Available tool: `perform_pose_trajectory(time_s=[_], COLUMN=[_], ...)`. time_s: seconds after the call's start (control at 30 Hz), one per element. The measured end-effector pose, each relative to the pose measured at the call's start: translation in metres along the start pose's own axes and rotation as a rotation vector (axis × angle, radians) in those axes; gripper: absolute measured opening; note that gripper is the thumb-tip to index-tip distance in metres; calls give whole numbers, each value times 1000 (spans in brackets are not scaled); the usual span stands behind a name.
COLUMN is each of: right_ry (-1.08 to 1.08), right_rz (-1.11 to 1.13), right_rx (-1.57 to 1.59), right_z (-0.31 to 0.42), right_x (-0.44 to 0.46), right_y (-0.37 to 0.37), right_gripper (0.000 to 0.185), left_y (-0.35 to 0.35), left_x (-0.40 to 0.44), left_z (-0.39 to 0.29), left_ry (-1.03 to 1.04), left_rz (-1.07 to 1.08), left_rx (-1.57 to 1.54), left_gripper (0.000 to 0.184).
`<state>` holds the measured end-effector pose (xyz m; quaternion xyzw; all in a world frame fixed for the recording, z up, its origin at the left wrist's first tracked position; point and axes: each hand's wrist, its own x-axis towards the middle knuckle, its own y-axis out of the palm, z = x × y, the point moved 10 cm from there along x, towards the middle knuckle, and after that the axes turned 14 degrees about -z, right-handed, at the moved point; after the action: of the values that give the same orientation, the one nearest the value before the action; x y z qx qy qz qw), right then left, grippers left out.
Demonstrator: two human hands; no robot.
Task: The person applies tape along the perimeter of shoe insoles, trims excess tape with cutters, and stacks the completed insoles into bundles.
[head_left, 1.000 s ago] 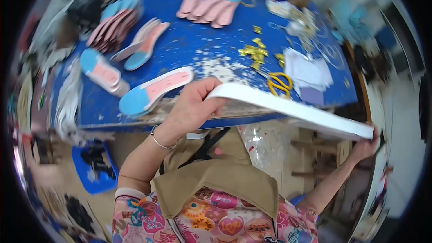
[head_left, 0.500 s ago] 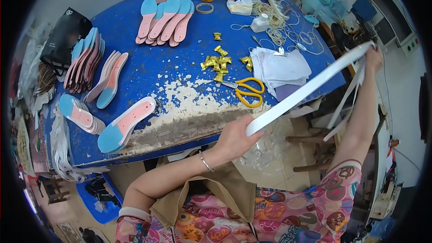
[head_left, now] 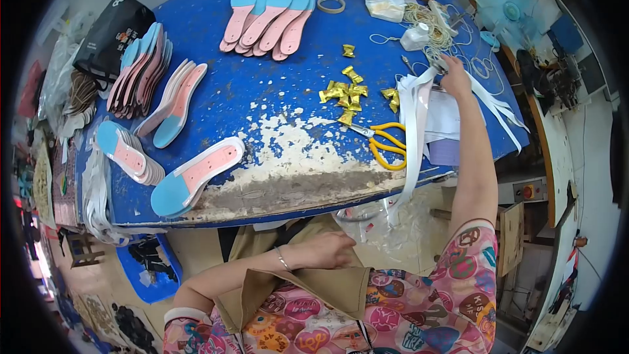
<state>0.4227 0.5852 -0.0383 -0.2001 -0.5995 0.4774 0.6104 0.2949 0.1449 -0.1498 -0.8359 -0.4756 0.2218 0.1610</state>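
Right fingers (head_left: 447,65) are pinching strips (head_left: 413,113); left fingers (head_left: 343,242) are hovering, contents unclear; pulling could be snagging scissors (head_left: 367,132) left of right fingers.

Right arm (head_left: 477,164) stretched long, elbow nearly straight, and there's the right hand (head_left: 455,78) out far right, pinched closed! Left arm (head_left: 229,277) folded across the near side, elbow bent, left hand (head_left: 327,250) low, loosely curled.
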Motion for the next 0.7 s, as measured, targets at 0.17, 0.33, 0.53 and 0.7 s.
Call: perform_pose_trajectory(time_s=[0.17,0.33,0.53,0.7], right_ry=[21,-74,-640,-901], right_rz=[-141,170,218,305], right_rx=[50,582,373,744], right_z=[60,212,330,454], right_x=[-6,-105,-198,-233], right_y=[-65,-50,-27,-80], right_gripper=[29,35,49,63], left_y=[-61,-85,-115,-112], left_x=[-41,-97,-172,-226], left_z=[24,61,69,98], left_ry=[-100,-398,-299,-375], left_rz=[-263,-519,-818,-1045], left_rx=[-197,-764,-609,-737], left_gripper=[37,31,31,29])
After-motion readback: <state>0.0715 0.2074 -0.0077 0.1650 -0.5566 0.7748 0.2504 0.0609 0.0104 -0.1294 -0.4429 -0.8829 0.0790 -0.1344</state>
